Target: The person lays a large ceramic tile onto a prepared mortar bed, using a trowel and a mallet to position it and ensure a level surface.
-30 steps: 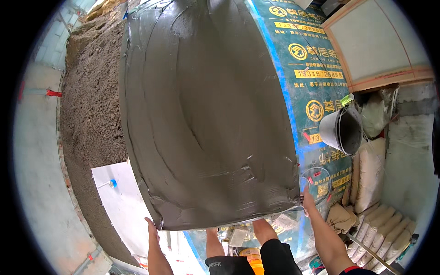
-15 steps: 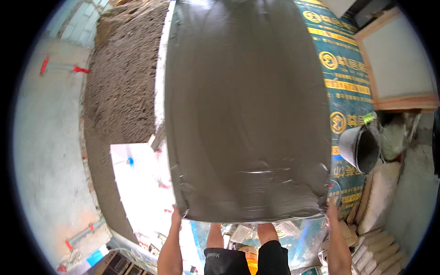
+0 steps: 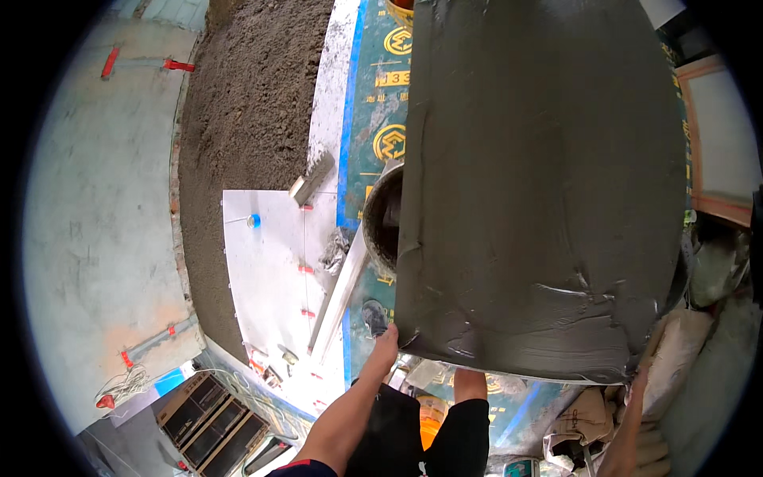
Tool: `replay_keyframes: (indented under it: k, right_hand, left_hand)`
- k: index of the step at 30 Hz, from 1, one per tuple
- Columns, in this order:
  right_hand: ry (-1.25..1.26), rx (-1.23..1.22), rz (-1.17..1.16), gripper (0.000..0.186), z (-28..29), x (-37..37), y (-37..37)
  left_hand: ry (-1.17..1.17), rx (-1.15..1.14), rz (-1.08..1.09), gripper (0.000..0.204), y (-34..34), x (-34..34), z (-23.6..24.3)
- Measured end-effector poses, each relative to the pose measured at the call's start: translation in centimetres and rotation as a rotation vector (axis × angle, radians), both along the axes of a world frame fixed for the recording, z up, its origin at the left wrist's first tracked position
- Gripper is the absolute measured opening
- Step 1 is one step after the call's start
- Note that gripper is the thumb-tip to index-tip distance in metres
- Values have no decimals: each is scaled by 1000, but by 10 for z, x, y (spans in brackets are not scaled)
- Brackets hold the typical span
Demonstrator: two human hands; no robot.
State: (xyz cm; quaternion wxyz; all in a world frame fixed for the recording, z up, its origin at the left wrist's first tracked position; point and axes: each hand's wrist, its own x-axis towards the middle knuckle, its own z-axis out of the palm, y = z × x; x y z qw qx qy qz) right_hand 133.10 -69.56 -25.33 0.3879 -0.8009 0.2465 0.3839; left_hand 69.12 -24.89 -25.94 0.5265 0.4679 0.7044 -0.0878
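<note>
A big slab-like tile (image 3: 540,175), its upper face coated with wet grey mortar, spans the middle and right. Ridges and smears mark the coat along the near edge. My left hand (image 3: 385,347) is closed on the tile's near left corner. At the near right corner, my right hand (image 3: 638,385) grips the edge, its fingers partly hidden. Partly under the tile's left side is a round bucket (image 3: 384,222) with dark contents.
White tiles (image 3: 266,254) with red clips lie at the left, a wooden block (image 3: 311,179) on them. Beyond is a rough mortar bed (image 3: 254,103) along the wall (image 3: 103,207). A long pale bar (image 3: 340,294) lies beside the bucket. Bags (image 3: 679,354) stand at the right.
The tile has shifted right in view with both my hands still at its near corners. The bucket and green floor covering left of it have come into sight.
</note>
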Motion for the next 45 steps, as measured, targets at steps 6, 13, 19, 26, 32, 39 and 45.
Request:
replay_keyframes:
  k: [6,13,19,26,32,39,45]
  right_hand:
    - [-124,-22,21,88,16,26,-35]
    - [-255,-157,-53,90,89,-41,35]
    - [-349,-223,-95,88,182,-159,15]
    - [-416,-249,82,85,354,-381,61]
    - [-755,-379,87,85,494,-628,133]
    - [-917,-406,282,65,583,-958,274]
    - [-1131,-411,513,54,597,-1163,312]
  left_hand:
    - [84,-139,-195,72,-8,28,-18]
    - [-197,-78,85,76,-20,-31,-35]
    - [-172,-187,65,72,2,-132,-44]
    - [-568,-37,54,69,12,-291,-78]
    - [-671,49,-189,80,30,-429,-104]
    - [-973,-403,388,94,64,-575,-120]
    - [-926,-418,420,99,88,-711,-154]
